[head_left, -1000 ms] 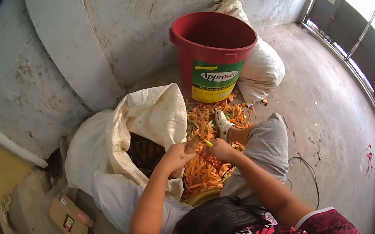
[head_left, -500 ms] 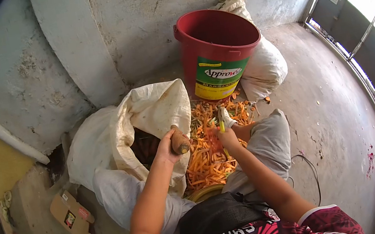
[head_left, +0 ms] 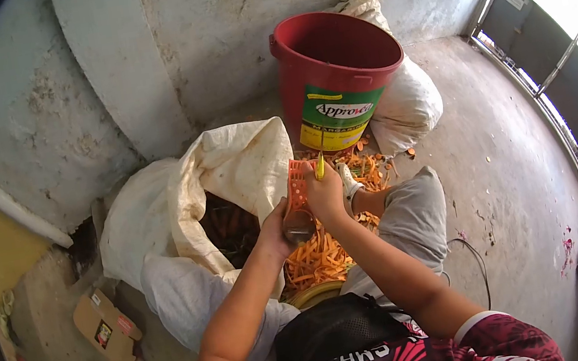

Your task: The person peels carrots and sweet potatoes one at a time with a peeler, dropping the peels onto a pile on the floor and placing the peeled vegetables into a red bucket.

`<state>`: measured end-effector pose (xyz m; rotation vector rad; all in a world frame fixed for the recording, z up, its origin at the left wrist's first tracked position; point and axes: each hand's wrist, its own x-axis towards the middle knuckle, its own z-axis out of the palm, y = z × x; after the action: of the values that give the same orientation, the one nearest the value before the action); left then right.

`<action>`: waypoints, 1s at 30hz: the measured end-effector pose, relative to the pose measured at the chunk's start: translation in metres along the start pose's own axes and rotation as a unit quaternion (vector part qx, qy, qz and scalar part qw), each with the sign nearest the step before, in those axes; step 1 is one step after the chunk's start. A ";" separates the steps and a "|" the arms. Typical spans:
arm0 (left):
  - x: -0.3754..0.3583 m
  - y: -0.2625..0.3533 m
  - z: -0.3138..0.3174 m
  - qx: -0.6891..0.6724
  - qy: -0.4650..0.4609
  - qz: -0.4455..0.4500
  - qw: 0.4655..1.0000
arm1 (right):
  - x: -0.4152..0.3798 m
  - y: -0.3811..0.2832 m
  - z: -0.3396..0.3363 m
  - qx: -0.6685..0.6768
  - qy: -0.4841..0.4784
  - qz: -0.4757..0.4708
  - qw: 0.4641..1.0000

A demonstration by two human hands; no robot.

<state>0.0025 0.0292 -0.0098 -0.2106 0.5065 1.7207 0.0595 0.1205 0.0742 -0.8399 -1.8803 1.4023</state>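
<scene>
My left hand (head_left: 275,229) is closed around a brown carrot (head_left: 299,225), whose blunt end faces me. My right hand (head_left: 325,188) grips a yellow-handled knife (head_left: 320,167) with its thin blade pointing away. An orange perforated peeler (head_left: 297,183) lies over the carrot, between the two hands; my right fingers are wrapped against it. Beneath them, orange peelings (head_left: 316,260) are heaped on the floor. To the left, an open white sack (head_left: 187,196) holds dark brown carrots (head_left: 230,226).
A red bucket (head_left: 336,46) stands beyond the peelings, with a filled white sack (head_left: 409,106) behind it. A yellow rim (head_left: 317,294) shows between my legs. Torn cardboard (head_left: 107,331) lies left, and a dark cable (head_left: 479,264) lies right.
My right hand has moved up and left with the knife and peeler, meeting the carrot. My left hand has shifted slightly right, and the carrot's end has turned toward me.
</scene>
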 end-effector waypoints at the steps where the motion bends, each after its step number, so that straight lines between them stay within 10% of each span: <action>1: -0.001 0.000 0.002 -0.004 0.004 0.003 1.000 | 0.000 0.004 0.002 -0.004 0.001 -0.006 1.000; 24: -0.004 0.016 0.008 0.209 0.055 0.057 0.975 | 0.023 0.033 0.026 -0.238 -0.013 -0.032 0.971; 30: -0.006 -0.011 0.018 0.250 0.091 0.028 0.964 | 0.093 0.061 -0.012 -0.285 0.109 0.013 0.952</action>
<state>0.0173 0.0337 0.0065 0.0112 1.0714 1.5789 0.0208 0.2156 0.0285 -1.2379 -2.1256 0.7311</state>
